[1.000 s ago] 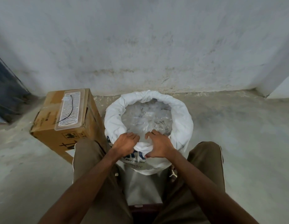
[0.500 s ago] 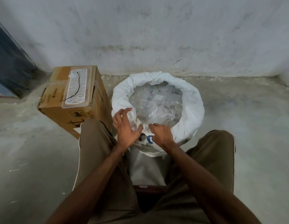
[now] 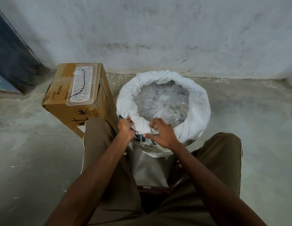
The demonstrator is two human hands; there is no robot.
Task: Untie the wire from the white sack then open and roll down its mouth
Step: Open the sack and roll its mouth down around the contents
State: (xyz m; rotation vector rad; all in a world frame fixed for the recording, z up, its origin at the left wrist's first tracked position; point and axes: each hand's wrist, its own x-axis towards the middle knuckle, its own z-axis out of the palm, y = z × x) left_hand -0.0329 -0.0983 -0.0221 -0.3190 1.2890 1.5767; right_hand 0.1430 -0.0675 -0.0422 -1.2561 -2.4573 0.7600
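White sack (image 3: 197,115) of clear packets (image 3: 163,106)

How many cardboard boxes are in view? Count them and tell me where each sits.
1. The cardboard box stands on the floor left of the white sack, near the wall. Any others may lie out of view.

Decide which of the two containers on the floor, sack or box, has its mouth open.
The white sack: its mouth is open and rolled down, showing clear plastic packets inside. The cardboard box to its left is closed.
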